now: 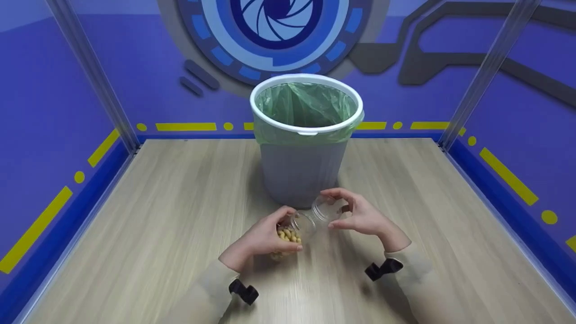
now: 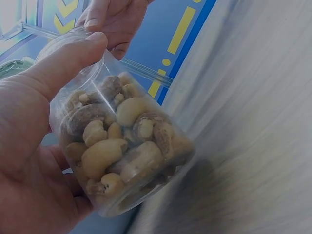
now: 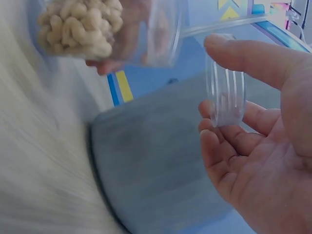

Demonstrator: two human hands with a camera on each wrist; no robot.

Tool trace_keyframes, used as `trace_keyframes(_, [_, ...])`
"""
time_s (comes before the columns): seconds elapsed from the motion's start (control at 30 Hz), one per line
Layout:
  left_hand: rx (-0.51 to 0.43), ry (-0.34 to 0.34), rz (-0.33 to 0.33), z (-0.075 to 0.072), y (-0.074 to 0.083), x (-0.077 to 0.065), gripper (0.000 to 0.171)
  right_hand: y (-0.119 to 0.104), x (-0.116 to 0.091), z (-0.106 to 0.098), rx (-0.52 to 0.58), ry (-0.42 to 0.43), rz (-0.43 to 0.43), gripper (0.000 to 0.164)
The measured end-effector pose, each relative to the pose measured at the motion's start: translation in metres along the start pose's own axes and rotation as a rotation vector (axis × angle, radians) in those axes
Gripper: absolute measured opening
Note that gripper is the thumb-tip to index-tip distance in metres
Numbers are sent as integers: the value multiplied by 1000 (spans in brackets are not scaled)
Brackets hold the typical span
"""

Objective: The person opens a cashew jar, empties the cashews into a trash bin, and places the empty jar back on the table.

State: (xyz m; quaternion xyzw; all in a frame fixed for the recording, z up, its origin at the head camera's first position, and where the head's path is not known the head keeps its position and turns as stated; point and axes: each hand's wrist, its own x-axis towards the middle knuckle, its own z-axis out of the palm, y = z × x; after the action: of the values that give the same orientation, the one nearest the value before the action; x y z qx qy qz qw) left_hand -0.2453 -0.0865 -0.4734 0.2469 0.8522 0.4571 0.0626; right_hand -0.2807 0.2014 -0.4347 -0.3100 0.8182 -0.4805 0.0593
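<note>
My left hand (image 1: 269, 234) grips a clear plastic jar (image 2: 122, 146) partly filled with cashew nuts (image 1: 289, 235), some pale and some dark in the left wrist view. The jar is tilted, its open mouth turned toward the right hand. Between thumb and fingers, my right hand (image 1: 360, 215) pinches a clear ridged lid (image 3: 226, 92). Lid and jar are apart, with a small gap between the rims. Just beyond both hands stands a grey bin (image 1: 303, 171), lined with a green bag (image 1: 301, 101).
The bin has a white rim (image 1: 308, 129) and stands at the back middle of the wooden table (image 1: 189, 193). Blue-purple panels (image 1: 40, 112) with yellow marks enclose the table at the back and both sides. A black band piece (image 1: 245, 291) sits at each wrist.
</note>
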Motion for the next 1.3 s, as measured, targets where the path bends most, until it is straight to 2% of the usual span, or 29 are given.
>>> trace_keyframes(0.33, [4, -1, 14, 0, -1, 1, 77, 9, -2, -23, -40, 28, 32, 68])
trace_keyframes(0.67, [-2, 1, 8, 0, 0, -1, 77, 17, -7, -47, -22, 86, 83, 68])
trace_keyframes(0.97, [-7, -9, -15, -1, 0, -1, 77, 35, -12, -64, -92, 152, 179, 69])
trace_keyframes(1.3, [-24, -13, -12, 0, 1, -1, 79, 60, -21, -81, -169, 203, 254, 71])
